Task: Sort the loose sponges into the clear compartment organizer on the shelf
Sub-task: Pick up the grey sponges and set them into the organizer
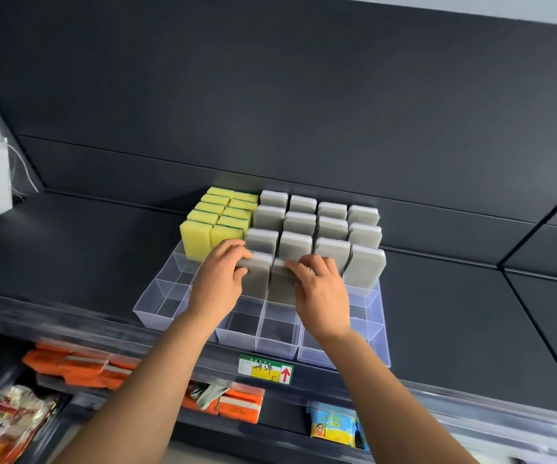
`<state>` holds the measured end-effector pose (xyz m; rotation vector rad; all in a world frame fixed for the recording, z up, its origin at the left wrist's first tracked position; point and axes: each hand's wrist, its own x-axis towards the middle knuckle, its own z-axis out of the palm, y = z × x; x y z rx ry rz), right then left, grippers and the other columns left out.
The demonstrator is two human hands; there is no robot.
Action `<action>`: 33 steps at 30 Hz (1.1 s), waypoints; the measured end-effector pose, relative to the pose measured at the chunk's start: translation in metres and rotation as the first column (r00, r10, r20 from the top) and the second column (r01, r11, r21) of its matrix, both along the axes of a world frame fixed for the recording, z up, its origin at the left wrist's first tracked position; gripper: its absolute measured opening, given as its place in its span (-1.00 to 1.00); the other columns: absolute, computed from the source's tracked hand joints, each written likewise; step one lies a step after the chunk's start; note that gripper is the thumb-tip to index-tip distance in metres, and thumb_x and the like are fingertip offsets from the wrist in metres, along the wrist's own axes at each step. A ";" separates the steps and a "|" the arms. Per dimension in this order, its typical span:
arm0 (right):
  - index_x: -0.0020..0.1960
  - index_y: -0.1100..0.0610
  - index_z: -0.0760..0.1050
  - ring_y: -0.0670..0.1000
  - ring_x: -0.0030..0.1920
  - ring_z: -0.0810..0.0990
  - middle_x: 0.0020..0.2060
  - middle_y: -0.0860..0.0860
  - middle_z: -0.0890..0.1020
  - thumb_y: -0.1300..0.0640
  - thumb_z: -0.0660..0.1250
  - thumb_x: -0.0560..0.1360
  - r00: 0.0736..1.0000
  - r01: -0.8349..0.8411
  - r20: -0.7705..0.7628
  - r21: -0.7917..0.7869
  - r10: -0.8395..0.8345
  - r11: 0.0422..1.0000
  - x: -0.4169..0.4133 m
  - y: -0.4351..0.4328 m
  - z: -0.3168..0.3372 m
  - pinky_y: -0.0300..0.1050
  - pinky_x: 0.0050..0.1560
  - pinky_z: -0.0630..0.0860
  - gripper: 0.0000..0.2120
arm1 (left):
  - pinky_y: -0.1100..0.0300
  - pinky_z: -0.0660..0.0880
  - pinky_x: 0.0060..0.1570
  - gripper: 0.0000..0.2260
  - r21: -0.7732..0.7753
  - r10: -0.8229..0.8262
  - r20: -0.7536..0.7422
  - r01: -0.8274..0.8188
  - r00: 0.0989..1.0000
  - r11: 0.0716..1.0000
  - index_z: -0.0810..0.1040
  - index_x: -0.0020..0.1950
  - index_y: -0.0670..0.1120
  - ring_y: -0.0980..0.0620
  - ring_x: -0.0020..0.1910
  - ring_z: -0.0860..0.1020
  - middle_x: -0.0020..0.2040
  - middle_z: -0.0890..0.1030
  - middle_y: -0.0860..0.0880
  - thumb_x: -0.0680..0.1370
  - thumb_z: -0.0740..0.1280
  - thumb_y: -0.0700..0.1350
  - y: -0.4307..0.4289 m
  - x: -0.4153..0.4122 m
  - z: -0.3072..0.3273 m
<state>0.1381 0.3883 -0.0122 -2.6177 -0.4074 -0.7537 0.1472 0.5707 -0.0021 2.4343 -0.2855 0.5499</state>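
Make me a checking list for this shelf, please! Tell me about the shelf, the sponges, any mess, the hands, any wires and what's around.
Surface: dark shelf, with a price label on its front edge.
Job's things: clear organizer, front rows empty; yellow sponges stand upright at its back left; grey sponges stand upright to their right.
Clutter: nothing seen.
Hands: left hand grips a front-row grey sponge; right hand grips the neighbouring grey sponge.
Cables: thin white strands at the far left; cannot tell if they are wires.
Surroundings: dark back panel; orange packets and a blue packet on the shelf below.
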 end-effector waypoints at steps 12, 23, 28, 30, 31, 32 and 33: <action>0.29 0.16 0.45 0.17 0.01 0.53 0.11 0.10 0.58 0.42 0.37 0.31 0.997 0.055 -0.053 -0.080 -0.060 0.995 -0.009 0.006 0.002 0.04 -0.10 0.57 -0.44 | -0.02 0.53 0.07 -0.67 0.229 0.009 -0.028 -0.002 1.000 0.973 0.47 0.22 -0.15 -0.10 0.19 0.46 0.23 0.49 -0.08 0.46 0.37 -0.26 0.000 -0.008 -0.001; 0.28 0.16 0.45 0.18 0.23 0.50 0.24 0.14 0.53 0.17 0.48 0.34 0.965 0.222 -0.115 -0.125 -0.236 0.967 -0.049 -0.031 -0.001 0.06 0.12 0.49 -0.47 | -0.08 0.33 0.29 -0.57 0.416 -0.075 0.127 0.016 0.989 0.909 0.51 0.24 -0.19 -0.15 0.27 0.46 0.23 0.54 -0.15 0.37 0.45 -0.25 -0.038 -0.027 0.006; 0.27 0.12 0.47 0.19 0.27 0.47 0.25 0.13 0.53 0.12 0.49 0.36 0.921 0.343 -0.147 -0.127 -0.360 0.930 -0.073 -0.077 0.003 0.09 0.19 0.44 -0.50 | -0.12 0.37 0.26 -0.57 0.479 -0.170 0.161 0.074 0.972 0.875 0.53 0.19 -0.20 -0.17 0.22 0.48 0.18 0.57 -0.16 0.33 0.48 -0.27 -0.089 -0.037 0.009; 0.25 0.14 0.49 0.21 0.26 0.48 0.23 0.15 0.54 0.11 0.49 0.35 0.901 0.387 -0.158 -0.124 -0.404 0.914 -0.085 -0.101 0.004 0.12 0.18 0.45 -0.51 | -0.11 0.39 0.26 -0.57 0.497 -0.213 0.154 0.111 0.965 0.860 0.53 0.19 -0.20 -0.17 0.22 0.48 0.18 0.57 -0.16 0.33 0.48 -0.28 -0.115 -0.041 0.007; 0.25 0.15 0.49 0.22 0.26 0.48 0.23 0.16 0.54 0.10 0.49 0.35 0.893 0.400 -0.168 -0.126 -0.417 0.908 -0.090 -0.111 0.004 0.13 0.17 0.45 -0.51 | -0.09 0.40 0.25 -0.57 0.500 -0.232 0.149 0.130 0.961 0.856 0.54 0.18 -0.19 -0.16 0.22 0.49 0.17 0.57 -0.15 0.32 0.48 -0.29 -0.126 -0.043 0.006; 0.23 0.16 0.50 0.23 0.24 0.48 0.21 0.18 0.54 0.11 0.50 0.33 0.884 0.415 -0.177 -0.133 -0.433 0.900 -0.096 -0.125 0.004 0.13 0.15 0.46 -0.50 | -0.07 0.41 0.23 -0.57 0.501 -0.254 0.144 0.151 0.956 0.852 0.55 0.16 -0.19 -0.16 0.21 0.49 0.16 0.57 -0.14 0.31 0.48 -0.29 -0.140 -0.046 0.005; 0.22 0.16 0.51 0.23 0.23 0.49 0.20 0.18 0.55 0.12 0.52 0.31 0.875 0.429 -0.182 -0.143 -0.449 0.892 -0.103 -0.138 0.003 0.13 0.12 0.47 -0.49 | -0.05 0.42 0.20 -0.58 0.502 -0.273 0.134 0.172 0.953 0.847 0.55 0.15 -0.18 -0.15 0.20 0.50 0.14 0.58 -0.14 0.30 0.49 -0.28 -0.153 -0.049 0.004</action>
